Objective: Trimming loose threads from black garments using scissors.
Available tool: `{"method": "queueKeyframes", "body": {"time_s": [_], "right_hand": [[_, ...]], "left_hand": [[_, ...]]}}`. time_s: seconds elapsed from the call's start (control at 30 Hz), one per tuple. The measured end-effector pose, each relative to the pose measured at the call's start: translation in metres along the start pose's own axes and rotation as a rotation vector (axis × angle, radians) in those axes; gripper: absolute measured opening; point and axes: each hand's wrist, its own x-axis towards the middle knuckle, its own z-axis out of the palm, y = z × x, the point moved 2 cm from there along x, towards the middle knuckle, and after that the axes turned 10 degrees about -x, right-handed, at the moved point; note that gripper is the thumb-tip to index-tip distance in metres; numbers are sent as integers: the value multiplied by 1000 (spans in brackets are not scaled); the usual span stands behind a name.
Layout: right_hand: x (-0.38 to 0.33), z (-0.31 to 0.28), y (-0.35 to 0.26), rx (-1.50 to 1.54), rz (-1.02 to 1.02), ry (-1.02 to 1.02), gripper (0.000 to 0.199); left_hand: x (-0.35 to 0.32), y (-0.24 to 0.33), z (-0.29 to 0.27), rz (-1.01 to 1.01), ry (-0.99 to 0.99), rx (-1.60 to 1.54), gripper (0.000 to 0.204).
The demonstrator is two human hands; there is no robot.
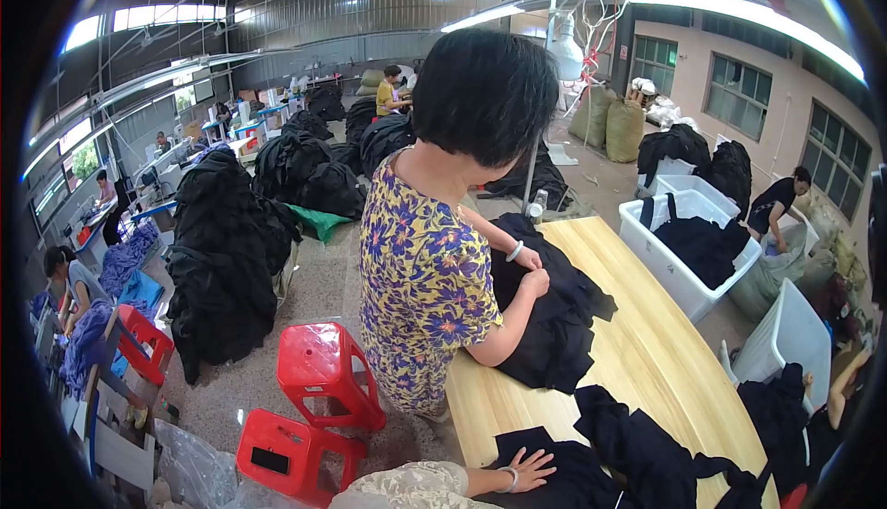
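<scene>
My left hand [529, 470] lies palm down with fingers spread on a piece of black cloth [568, 472] at the near end of the wooden table. A white bracelet circles its wrist, and a pale patterned sleeve [411, 486] covers the upper part of the arm. My right hand does not show. Another black garment [637, 444] lies crumpled just to the right of that cloth. Across the table's left side, a co-worker in a flowered top [420, 278] bends over a black garment [545, 324], pinching it with both hands [532, 269].
The wooden table [661, 333] curves along its right edge. Two red stools [323, 357] stand left of it, a phone [271, 459] on the nearer one. White bins [679, 195] with black cloth stand right. Large black cloth heaps [222, 260] fill the left floor. Other people work around.
</scene>
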Motion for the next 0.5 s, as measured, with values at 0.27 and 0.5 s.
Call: {"method": "queueKeyframes", "body": {"time_s": [0.27,0.5], "right_hand": [[8,-29,-28,368,304,201,32],[-15,-32,-24,363,355,145,30]], "left_hand": [[14,-24,23,51,305,274,49],[10,-27,33,174,300,-21,50]]}}
